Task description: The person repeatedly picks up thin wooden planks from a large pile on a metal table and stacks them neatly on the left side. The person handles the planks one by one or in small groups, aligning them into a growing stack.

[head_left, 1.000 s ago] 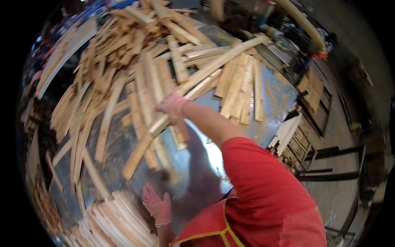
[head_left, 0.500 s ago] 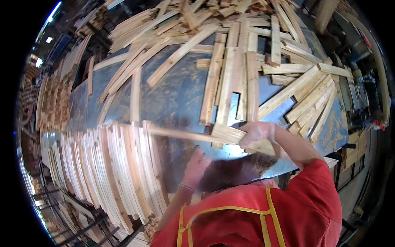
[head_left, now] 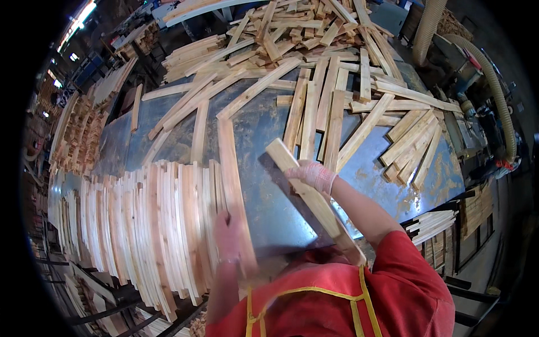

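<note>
While the right hand [head_left: 310, 175] has its fingers round a plank [head_left: 321, 209] slanting over the near worktop [head_left: 261, 196], the blurred left hand [head_left: 227, 238] is at a long board [head_left: 229, 163] beside the left row of boards [head_left: 140, 224], its grip unclear; swung inward, the plank's near end could catch the apron [head_left: 311, 312].

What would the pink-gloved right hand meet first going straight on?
The right hand, gripping a pale wooden board, would probably meet the long tan wooden plank by the pink-gloved left hand; depth is unclear.

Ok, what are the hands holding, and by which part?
Right hand: a wooden board, gripped between its middle and far end. Left hand: blurred at the near half of another board; I can't tell whether it's gripping.
</note>
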A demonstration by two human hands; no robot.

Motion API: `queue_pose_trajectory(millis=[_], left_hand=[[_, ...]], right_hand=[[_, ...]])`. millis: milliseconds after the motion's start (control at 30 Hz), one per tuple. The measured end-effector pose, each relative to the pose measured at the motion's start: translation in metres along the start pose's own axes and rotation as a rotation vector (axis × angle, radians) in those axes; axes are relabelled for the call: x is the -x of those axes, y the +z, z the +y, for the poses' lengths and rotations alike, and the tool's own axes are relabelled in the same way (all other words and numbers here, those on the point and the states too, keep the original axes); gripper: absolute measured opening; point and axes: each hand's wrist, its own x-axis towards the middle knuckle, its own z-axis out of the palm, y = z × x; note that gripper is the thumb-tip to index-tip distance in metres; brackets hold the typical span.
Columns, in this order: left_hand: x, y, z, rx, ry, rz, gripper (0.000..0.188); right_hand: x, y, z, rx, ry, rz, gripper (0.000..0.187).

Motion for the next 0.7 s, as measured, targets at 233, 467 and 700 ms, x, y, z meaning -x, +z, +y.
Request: queue_pose_trajectory(millis=[233, 467, 700], left_hand=[[0.059, -0.013, -0.106, -0.862, 0.114, 0.097, 0.081], [0.030, 0.080, 0.038, -0.476, 0.099, -0.302, 0.081], [0.002, 0.071, -0.019, -1.172, 0.202, -0.182, 0.075]], right_hand=[[-0.058, -0.008, -0.016, -0.232, 0.088, 0.255, 0.038], [-0.085, 0.063, 0.026, -0.498, -0.045, 0.277, 0.058], [-0.114, -0.158, -0.007, 0.587, -0.401, 0.585, 0.042]])
